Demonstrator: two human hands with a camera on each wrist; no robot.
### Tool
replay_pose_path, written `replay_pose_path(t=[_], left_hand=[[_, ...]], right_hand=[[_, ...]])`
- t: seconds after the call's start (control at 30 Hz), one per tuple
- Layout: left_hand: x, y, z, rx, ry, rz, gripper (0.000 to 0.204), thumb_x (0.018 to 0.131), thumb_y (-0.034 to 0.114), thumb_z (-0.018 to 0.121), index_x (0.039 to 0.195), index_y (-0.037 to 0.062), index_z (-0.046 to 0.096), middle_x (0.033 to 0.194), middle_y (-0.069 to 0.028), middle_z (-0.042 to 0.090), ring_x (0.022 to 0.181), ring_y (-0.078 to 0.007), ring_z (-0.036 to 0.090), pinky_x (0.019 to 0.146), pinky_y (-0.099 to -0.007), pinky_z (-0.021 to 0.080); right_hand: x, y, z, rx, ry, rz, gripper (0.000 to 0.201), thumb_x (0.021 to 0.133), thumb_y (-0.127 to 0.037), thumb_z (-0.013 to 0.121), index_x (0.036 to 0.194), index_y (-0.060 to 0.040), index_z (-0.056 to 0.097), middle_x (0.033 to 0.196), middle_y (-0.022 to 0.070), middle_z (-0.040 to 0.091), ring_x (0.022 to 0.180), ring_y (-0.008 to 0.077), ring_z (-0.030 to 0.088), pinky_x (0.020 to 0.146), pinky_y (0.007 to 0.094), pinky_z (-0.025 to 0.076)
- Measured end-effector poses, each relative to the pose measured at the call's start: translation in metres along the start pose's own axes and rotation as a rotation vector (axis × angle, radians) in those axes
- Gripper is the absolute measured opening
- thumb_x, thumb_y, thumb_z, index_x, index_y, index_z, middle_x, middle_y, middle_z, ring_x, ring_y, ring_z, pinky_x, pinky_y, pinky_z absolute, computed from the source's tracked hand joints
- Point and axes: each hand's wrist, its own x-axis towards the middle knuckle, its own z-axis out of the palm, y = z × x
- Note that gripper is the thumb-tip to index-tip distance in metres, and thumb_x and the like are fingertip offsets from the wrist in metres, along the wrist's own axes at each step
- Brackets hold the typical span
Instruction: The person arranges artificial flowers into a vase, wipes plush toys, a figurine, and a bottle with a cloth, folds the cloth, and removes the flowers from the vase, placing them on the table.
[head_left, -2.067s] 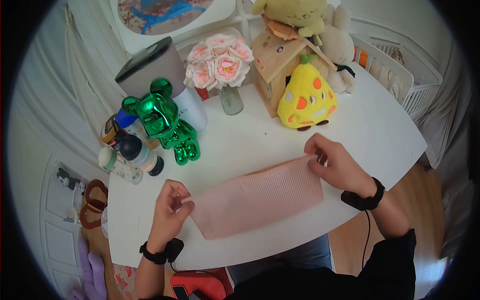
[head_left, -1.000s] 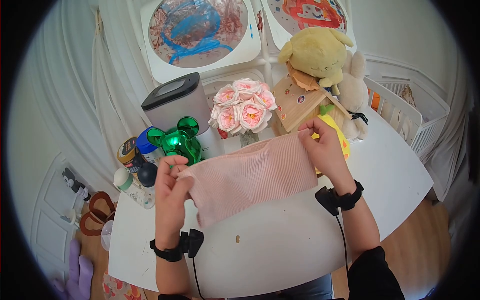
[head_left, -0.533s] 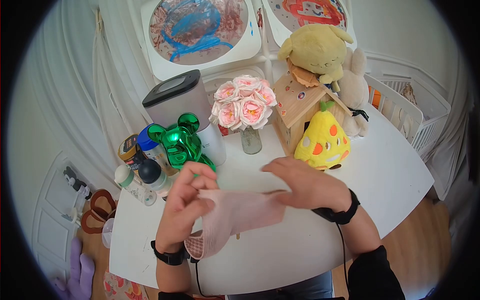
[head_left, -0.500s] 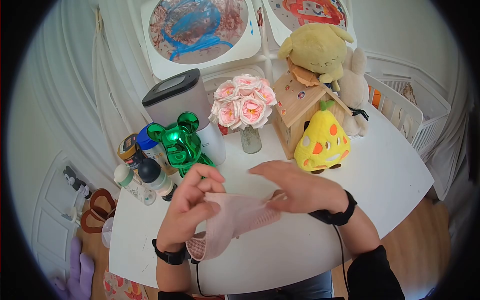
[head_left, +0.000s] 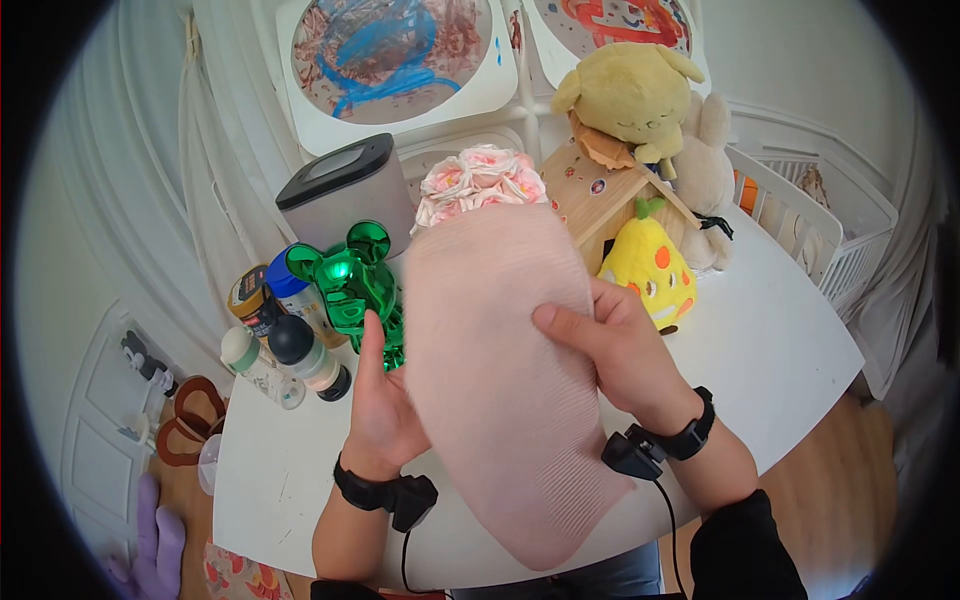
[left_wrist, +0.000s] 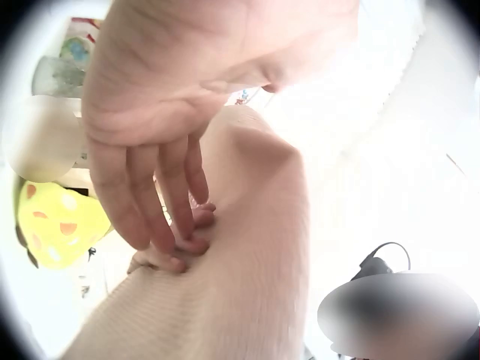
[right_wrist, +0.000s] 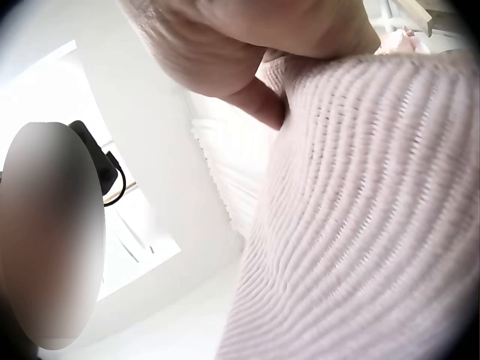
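A pale pink ribbed knit band [head_left: 500, 370] hangs upright in front of me, its lower end narrowing to a corner over the table's front. My right hand [head_left: 630, 350] grips its right edge, thumb lying across the front and fingers behind. Ribs and a finished edge of the knit [right_wrist: 360, 187] show close up in the right wrist view. At the left edge is my left hand [head_left: 385, 415], thumb pointing up, its fingers hidden behind the band. The left wrist view shows that hand [left_wrist: 161, 142] with long, loosely bent fingers reaching towards the right hand's fingertips [left_wrist: 196, 241].
On the white table [head_left: 780, 345], a shiny green bear figure [head_left: 350, 280], several bottles [head_left: 300, 350] and a grey bin [head_left: 350, 190] stand left. Pink flowers [head_left: 485, 175] are behind the band. A yellow plush pear [head_left: 650, 265] and wooden house [head_left: 595, 195] stand right.
The band was stretched sideways between both hands, then bunched between them. It now hangs lengthwise, held at the right edge by the right hand; the left hand has opened with its thumb raised.
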Motion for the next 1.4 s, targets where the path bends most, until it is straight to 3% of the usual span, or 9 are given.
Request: replay_pose_path(t=[0.07,0.17,0.4,0.6,0.67,0.9,1.07,1.2,1.4], left_hand=[[-0.005,-0.008,-0.001,0.081,0.076,-0.012,0.066,0.104,0.052,0.046,0.142,-0.0011,0.051,0.141,-0.0123,0.058,0.132,-0.023,0.052,0.108,-0.0405,0.043],[-0.002,-0.016,0.003,0.65,0.246,0.141,0.045,0.101,0.028,0.063,0.133,-0.0034,0.057,0.126,-0.0083,0.066,0.112,-0.0154,0.064,0.096,-0.0317,0.05],[0.0,-0.01,0.008,0.677,0.431,0.35,0.036,0.103,0.024,0.06,0.124,-0.0042,0.061,0.118,-0.01,0.069,0.104,-0.0146,0.066,0.09,-0.0297,0.053],[0.001,-0.003,0.004,0.538,0.476,0.422,0.038,0.105,0.029,0.056,0.12,-0.0046,0.064,0.113,-0.0095,0.071,0.099,-0.0142,0.067,0.089,-0.029,0.052],[-0.002,-0.001,-0.002,0.665,0.526,0.395,0.034,0.103,0.026,0.06,0.116,-0.0052,0.066,0.107,-0.0078,0.072,0.097,-0.0131,0.067,0.088,-0.0288,0.053],[-0.007,0.006,0.007,0.977,0.439,0.445,0.026,0.094,0.018,0.073,0.114,0.0018,0.071,0.108,-0.0023,0.07,0.095,-0.0092,0.061,0.088,-0.0251,0.045],[-0.005,0.007,-0.007,1.266,0.552,0.794,0.02,0.09,0.014,0.076,0.103,-0.0008,0.072,0.135,-0.0091,0.056,0.113,-0.0172,0.057,0.1,-0.0339,0.045],[-0.004,0.007,0.002,1.158,0.502,0.821,0.021,0.088,0.014,0.077,0.103,-0.0003,0.072,0.135,-0.0104,0.056,0.12,-0.019,0.054,0.105,-0.0366,0.041],[-0.001,0.005,0.012,0.915,0.196,0.645,0.053,0.086,0.009,0.078,0.132,-0.0026,0.055,0.136,-0.0126,0.056,0.126,-0.0217,0.054,0.108,-0.0385,0.042]], right_hand=[[0.004,0.0,-0.004,0.069,0.151,-0.044,0.026,0.098,-0.014,0.066,0.12,0.0009,0.066,0.106,0.005,0.072,0.093,0.0088,0.067,0.082,0.0232,0.053],[0.008,0.004,-0.014,0.06,0.139,-0.021,0.029,0.098,-0.014,0.066,0.123,0.0008,0.063,0.108,0.0055,0.071,0.095,0.0091,0.066,0.084,0.0246,0.053],[0.009,0.006,-0.01,-0.037,-0.089,0.044,0.035,0.096,-0.009,0.067,0.128,0.0013,0.056,0.115,0.0063,0.07,0.104,0.0107,0.065,0.092,0.0263,0.051],[0.011,0.005,-0.01,0.091,-0.061,-0.014,0.042,0.092,-0.002,0.07,0.129,0.002,0.051,0.115,0.0071,0.069,0.102,0.0095,0.065,0.09,0.0255,0.051],[0.011,0.012,-0.009,-0.008,0.179,-0.144,0.042,0.091,0.002,0.069,0.126,0.0013,0.047,0.105,0.0051,0.068,0.096,0.0092,0.065,0.086,0.0256,0.051],[0.014,0.011,-0.012,-0.197,0.157,-0.379,0.047,0.088,0.006,0.069,0.128,-0.0002,0.045,0.101,0.0046,0.064,0.095,0.0104,0.061,0.085,0.0281,0.05],[0.011,0.009,-0.009,-0.621,0.195,-0.575,0.043,0.087,0.004,0.069,0.128,-0.0005,0.057,0.1,0.0061,0.063,0.091,0.014,0.06,0.085,0.0284,0.049],[0.007,0.004,-0.008,-0.657,0.212,-0.535,0.032,0.089,0.001,0.069,0.121,-0.0007,0.064,0.1,0.0069,0.063,0.088,0.015,0.059,0.082,0.0275,0.048],[0.006,0.002,-0.004,-0.538,0.248,-0.49,0.021,0.096,-0.008,0.066,0.115,0.0011,0.065,0.091,0.0033,0.065,0.08,0.0108,0.056,0.075,0.0258,0.048]])
